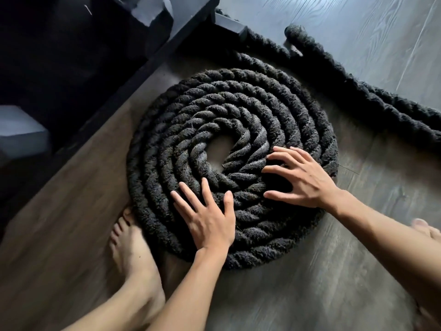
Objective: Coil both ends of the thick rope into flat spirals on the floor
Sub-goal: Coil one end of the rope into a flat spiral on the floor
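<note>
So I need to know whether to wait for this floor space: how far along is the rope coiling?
One flat spiral looks done, several rings wound tightly around a small open centre. The left hand and right hand lie open on its near side, seemingly pressing it flat. The loose rope running off to the right, its free end near the dark furniture, is still uncoiled. Roughly halfway.

Thick, fuzzy black rope (238, 111) lies mid-frame as a flat spiral on the floor; its uncoiled length trails toward upper right.
</note>
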